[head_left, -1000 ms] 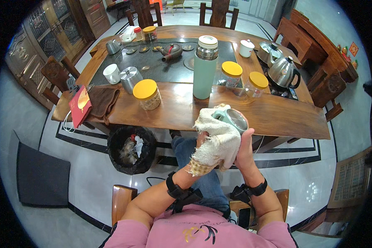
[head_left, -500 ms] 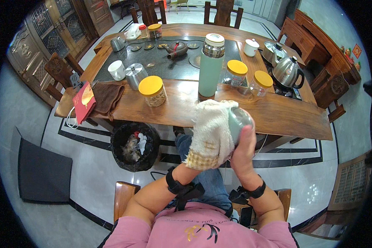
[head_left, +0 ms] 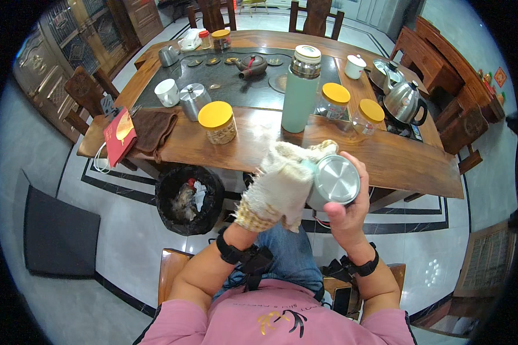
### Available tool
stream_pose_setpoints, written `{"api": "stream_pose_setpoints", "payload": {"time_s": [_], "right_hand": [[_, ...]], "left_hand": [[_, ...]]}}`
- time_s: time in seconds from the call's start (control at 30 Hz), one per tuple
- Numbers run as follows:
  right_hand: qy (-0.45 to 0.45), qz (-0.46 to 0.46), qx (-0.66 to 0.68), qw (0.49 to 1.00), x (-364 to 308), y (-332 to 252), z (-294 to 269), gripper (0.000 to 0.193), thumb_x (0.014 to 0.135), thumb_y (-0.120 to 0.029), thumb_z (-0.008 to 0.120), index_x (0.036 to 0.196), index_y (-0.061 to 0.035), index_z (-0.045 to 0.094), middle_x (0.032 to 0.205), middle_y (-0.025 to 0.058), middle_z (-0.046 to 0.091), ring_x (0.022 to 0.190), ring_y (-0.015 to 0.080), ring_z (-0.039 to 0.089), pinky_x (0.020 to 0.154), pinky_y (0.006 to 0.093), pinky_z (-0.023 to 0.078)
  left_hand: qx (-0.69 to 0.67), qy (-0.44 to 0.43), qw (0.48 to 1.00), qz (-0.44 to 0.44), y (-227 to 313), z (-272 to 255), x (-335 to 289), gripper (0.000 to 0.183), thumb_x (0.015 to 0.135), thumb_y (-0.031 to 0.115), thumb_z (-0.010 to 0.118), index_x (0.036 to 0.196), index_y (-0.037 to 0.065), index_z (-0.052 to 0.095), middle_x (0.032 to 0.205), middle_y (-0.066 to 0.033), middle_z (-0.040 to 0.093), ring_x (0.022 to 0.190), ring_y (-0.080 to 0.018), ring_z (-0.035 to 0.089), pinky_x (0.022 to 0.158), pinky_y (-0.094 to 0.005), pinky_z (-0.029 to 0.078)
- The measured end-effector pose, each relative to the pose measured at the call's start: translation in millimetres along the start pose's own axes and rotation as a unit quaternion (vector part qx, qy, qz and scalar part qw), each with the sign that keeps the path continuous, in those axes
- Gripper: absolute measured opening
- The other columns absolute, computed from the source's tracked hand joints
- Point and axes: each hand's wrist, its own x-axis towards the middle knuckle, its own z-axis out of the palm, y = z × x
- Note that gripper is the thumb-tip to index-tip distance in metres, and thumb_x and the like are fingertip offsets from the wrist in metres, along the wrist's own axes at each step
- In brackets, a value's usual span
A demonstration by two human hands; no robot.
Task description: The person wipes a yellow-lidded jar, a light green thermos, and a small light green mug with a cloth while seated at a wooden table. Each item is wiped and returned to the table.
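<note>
A white towel [head_left: 273, 187] with a checked yellowish-brown border covers my left hand [head_left: 239, 234], so its fingers are hidden. The towel is bunched around the hand and pressed to the side of a pale green cup [head_left: 337, 179]. My right hand [head_left: 351, 221] grips that cup from its right side, thumb in front. The cup is tipped so that its round silver metal end faces me. Both hands are above my lap, at the table's near edge. Just beyond them stands a tall pale green thermos bottle [head_left: 300, 100], upright with its lid on.
On the wooden table [head_left: 253, 129] stand yellow-lidded jars [head_left: 217, 126], a metal canister [head_left: 194, 102], a white mug [head_left: 167, 93], a teapot [head_left: 252, 66] and a steel kettle [head_left: 403, 102]. A red bag [head_left: 120, 138] and brown cloth [head_left: 155, 131] lie left. Below is a lined bin [head_left: 189, 201].
The cup has turned, bringing its metal end toward me. My towel-covered left hand has shifted a little down and left along its side.
</note>
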Motion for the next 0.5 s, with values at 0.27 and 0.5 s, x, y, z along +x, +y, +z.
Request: {"api": "stream_pose_setpoints", "payload": {"time_s": [0.27, 0.5], "right_hand": [[-0.111, -0.175, -0.173, 0.963, 20, 3, -21, 0.098, 0.052, -0.061, 0.089, 0.124, -0.0014, 0.058, 0.111, 0.0153, 0.057, 0.097, 0.0297, 0.056, 0.083, 0.0404, 0.048], [-0.154, -0.195, -0.168, 0.954, 21, 4, -16, 0.102, 0.047, -0.063, 0.09, 0.12, -0.0003, 0.056, 0.104, 0.0161, 0.058, 0.088, 0.0308, 0.057, 0.075, 0.0407, 0.05]], "left_hand": [[-0.528, -0.026, 0.848, 0.048, -16, 24, -11, 0.078, 0.086, 0.017, 0.075, 0.151, 0.007, 0.033, 0.147, -0.0082, 0.045, 0.135, -0.0222, 0.044, 0.117, -0.0374, 0.032], [-0.202, 0.071, 0.967, 0.14, 17, 3, 1, 0.067, 0.079, 0.021, 0.075, 0.139, 0.005, 0.048, 0.14, -0.0163, 0.048, 0.131, -0.0372, 0.044, 0.117, -0.0459, 0.028]]}}
